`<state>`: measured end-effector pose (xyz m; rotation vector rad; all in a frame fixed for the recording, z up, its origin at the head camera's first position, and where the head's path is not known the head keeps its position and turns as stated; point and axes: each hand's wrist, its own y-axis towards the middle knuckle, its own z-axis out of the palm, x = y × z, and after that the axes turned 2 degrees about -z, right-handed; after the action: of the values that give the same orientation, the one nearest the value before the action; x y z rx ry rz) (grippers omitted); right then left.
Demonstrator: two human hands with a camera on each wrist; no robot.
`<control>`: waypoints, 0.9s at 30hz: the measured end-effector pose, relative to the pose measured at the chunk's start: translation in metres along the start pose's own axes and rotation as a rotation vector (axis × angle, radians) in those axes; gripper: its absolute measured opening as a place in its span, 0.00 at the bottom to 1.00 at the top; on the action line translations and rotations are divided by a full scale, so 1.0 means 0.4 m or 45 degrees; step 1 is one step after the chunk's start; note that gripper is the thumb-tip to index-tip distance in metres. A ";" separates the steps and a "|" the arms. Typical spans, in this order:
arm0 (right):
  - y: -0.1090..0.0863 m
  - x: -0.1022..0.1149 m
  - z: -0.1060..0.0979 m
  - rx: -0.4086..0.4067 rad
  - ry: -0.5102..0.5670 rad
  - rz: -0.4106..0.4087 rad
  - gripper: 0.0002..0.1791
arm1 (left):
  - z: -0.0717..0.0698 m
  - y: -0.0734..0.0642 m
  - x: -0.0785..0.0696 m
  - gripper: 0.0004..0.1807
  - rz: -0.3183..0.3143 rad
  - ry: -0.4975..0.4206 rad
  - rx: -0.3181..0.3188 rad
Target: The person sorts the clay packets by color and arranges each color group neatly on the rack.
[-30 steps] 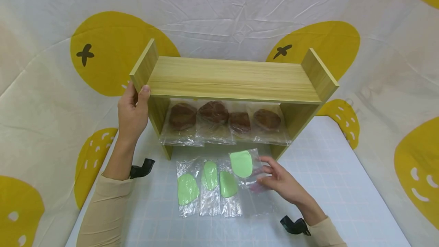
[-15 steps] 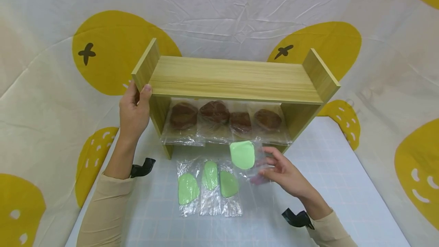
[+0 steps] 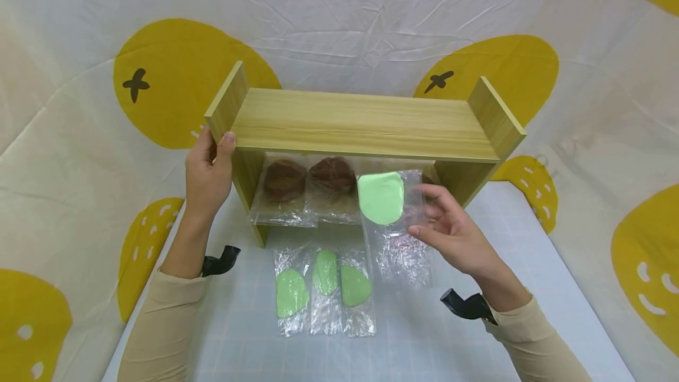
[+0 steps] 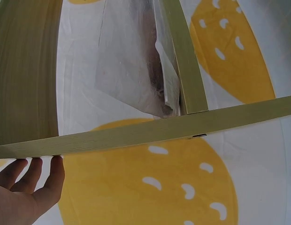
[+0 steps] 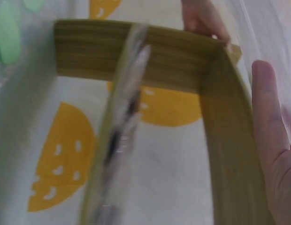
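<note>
My left hand (image 3: 208,175) grips the left side panel of a two-level wooden shelf (image 3: 366,122), its thumb at the front edge. In the left wrist view, fingertips (image 4: 54,173) touch the panel's outer side. My right hand (image 3: 456,234) pinches the right edge of a clear plastic bag (image 3: 395,252) with a flat light-green piece (image 3: 381,198) inside. This bag hangs in front of the lower level, off the table. Bagged brown patties (image 3: 332,175) lie on that level; those on the right are mostly hidden behind the raised bag.
Three more clear bags with flat green pieces (image 3: 326,272) lie in a row on the pale checked table (image 3: 239,335), in front of the shelf. A white cloth with yellow figures (image 3: 339,16) hangs behind. Each wrist wears a black mount (image 3: 469,305).
My right hand has lifted the bag with the green piece up from the table, away from me, to the lower level's front. My left hand keeps its grip on the shelf.
</note>
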<state>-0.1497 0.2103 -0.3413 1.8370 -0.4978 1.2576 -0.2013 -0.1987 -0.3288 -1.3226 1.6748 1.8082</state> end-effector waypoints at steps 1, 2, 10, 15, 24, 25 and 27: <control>0.012 0.013 -0.003 -0.002 0.029 -0.023 0.33 | 0.000 0.000 0.000 0.18 -0.001 -0.002 0.001; 0.025 0.026 -0.006 -0.004 0.059 -0.042 0.33 | -0.001 0.000 0.000 0.18 -0.001 -0.002 0.002; 0.148 0.128 -0.019 -0.161 0.223 -0.005 0.35 | 0.001 0.001 -0.008 0.19 -0.012 0.022 -0.004; 0.244 0.180 -0.017 -0.281 0.243 0.052 0.32 | 0.001 0.003 -0.011 0.20 -0.020 0.031 0.004; 0.439 0.256 0.029 -0.418 0.428 0.025 0.33 | -0.001 0.004 -0.010 0.20 -0.041 0.052 -0.003; 0.460 0.260 0.036 -0.428 0.437 0.046 0.33 | -0.001 0.004 -0.009 0.20 -0.039 0.049 -0.003; 0.501 0.264 0.051 -0.437 0.442 0.081 0.34 | -0.001 0.004 -0.009 0.20 -0.039 0.046 0.000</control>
<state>-0.2358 0.0921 -0.1668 1.2956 -0.5426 1.4011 -0.2006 -0.1983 -0.3250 -1.3810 1.6639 1.7776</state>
